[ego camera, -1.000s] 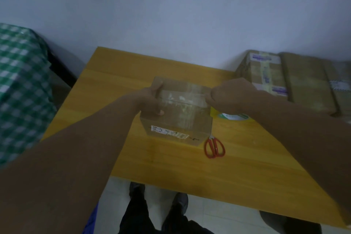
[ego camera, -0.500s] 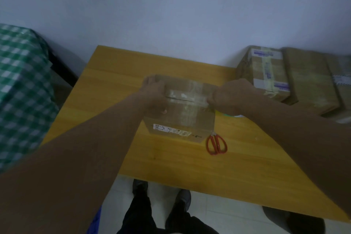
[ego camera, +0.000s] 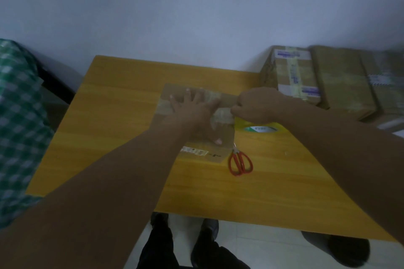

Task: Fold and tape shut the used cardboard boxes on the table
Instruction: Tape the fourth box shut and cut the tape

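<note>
The cardboard box (ego camera: 226, 131) stands near the middle of the yellow wooden table (ego camera: 122, 116), its flaps folded down and a white label on the side that faces the person. A glossy tape strip (ego camera: 222, 116) runs across its top from left to right.

The left hand (ego camera: 192, 107) lies flat on top of the box, fingers straight and spread, palm pressing on the tape. Its thumb reaches down over the near side of the box. It grips nothing.

The right hand (ego camera: 255, 105) is at the box's right top edge, touching the box, with its fingers curled tight. It pinches the tape strip where the strip leaves the box. Right below this hand, beside the box's right side, sits the yellow tape roll (ego camera: 260, 128); the hand hides part of it, so I cannot tell whether the fingers also touch the roll.

Red-handled scissors (ego camera: 240, 162) lie on the table just by the box's near right corner, blades pointing toward it.

Further right, at the table's far end, several taped boxes (ego camera: 341, 81) are packed side by side against the wall. To the left of the table is a green checked cloth (ego camera: 19, 116). Below the near table edge the person's dark shoes (ego camera: 159, 220) stand on a pale floor.
</note>
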